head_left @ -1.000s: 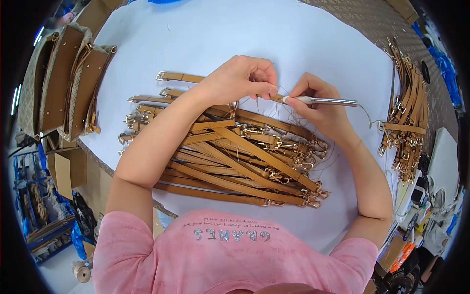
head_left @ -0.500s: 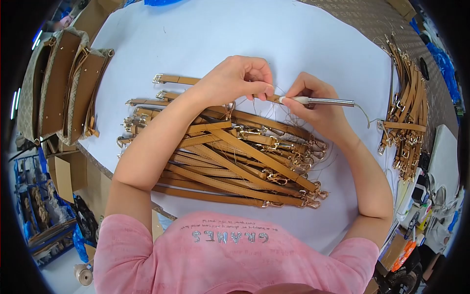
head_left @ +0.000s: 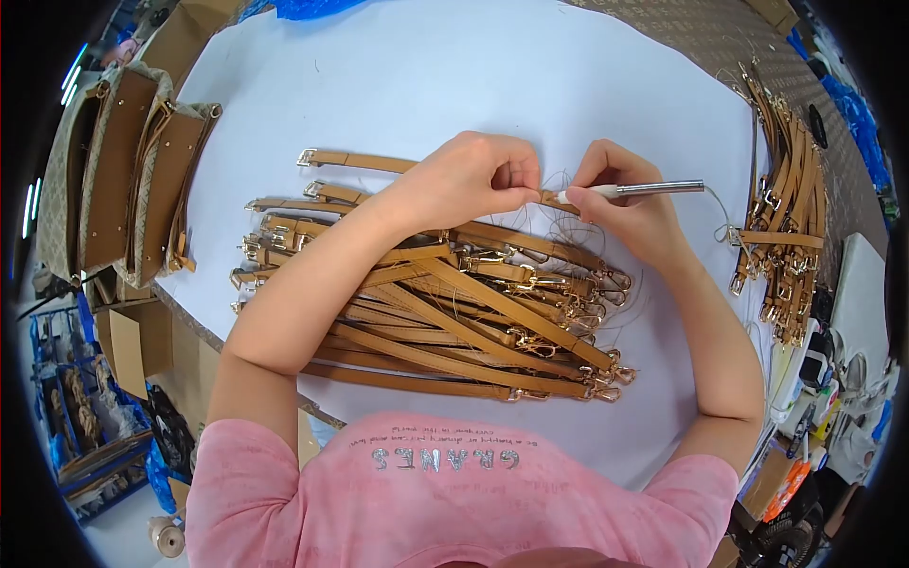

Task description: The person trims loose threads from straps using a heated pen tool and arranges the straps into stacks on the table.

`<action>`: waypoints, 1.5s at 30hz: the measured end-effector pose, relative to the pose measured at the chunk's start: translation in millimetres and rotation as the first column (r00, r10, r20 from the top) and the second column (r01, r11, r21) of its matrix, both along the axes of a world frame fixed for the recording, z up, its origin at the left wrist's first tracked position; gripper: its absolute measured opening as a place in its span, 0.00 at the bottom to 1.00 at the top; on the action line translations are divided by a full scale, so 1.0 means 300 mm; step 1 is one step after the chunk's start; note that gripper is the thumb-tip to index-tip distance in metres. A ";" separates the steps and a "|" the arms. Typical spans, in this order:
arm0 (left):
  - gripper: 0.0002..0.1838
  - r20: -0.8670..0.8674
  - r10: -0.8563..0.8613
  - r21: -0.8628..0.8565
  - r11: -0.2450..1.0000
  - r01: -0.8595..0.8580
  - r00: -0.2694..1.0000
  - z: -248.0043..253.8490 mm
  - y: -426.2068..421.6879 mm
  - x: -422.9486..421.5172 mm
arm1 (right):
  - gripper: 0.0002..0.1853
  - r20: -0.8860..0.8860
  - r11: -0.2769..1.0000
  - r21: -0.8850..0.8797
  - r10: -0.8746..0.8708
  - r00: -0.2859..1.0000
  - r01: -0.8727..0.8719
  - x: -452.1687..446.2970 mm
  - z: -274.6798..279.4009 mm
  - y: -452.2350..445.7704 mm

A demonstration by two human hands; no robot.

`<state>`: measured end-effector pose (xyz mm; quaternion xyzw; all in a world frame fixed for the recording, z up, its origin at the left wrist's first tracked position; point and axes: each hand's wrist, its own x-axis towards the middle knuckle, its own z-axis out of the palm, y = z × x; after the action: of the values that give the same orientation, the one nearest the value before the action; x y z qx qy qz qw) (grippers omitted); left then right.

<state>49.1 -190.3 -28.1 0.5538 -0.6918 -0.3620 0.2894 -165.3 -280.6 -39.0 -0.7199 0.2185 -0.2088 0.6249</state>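
My left hand [head_left: 497, 175] is closed in a pinch at the end of a tan leather strap [head_left: 365, 161], whose buckled end lies to the left beyond my forearm. Loose threads curl around this strap end. My right hand [head_left: 625, 194] grips a pen-shaped tool [head_left: 661, 187] with a white front part, a metal rear shaft and a thin cord [head_left: 717, 208] running off it. The tool's front meets or nearly meets the strap end; the exact contact is too small to tell. Below both hands lies a heap of tan straps [head_left: 454, 303] with metal buckles and clasps.
More straps hang in a bundle [head_left: 786, 218] at the table's right edge. Brown handbags [head_left: 133, 170] stand at the left. White sheeting [head_left: 426, 76] covers the table, with blue plastic [head_left: 317, 8] at its far edge. A cardboard box [head_left: 142, 336] is at lower left.
Both hands have shifted slightly to the right and a little nearer to me. The pen-shaped tool has moved right with my right hand and stays at the strap end.
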 end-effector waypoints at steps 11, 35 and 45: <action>0.05 -0.072 0.023 0.080 0.997 -0.017 0.997 0.004 -0.003 0.006 | 0.08 -0.037 0.994 -0.107 -0.001 0.999 -0.003 0.008 0.002 0.013; 0.09 0.224 0.079 -0.149 0.988 -0.046 0.971 0.029 0.027 0.000 | 0.04 0.390 0.952 0.193 -0.297 0.871 0.238 0.015 0.129 0.026; 0.06 -0.077 0.166 0.154 0.976 -0.153 0.983 0.015 0.010 0.001 | 0.04 0.093 0.996 0.052 -0.073 0.993 0.069 0.020 0.042 0.024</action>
<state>49.3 -187.2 -23.7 0.6106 -0.6028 -0.4123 0.3064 -159.3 -273.3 -26.4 -0.6854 0.2191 -0.2593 0.6442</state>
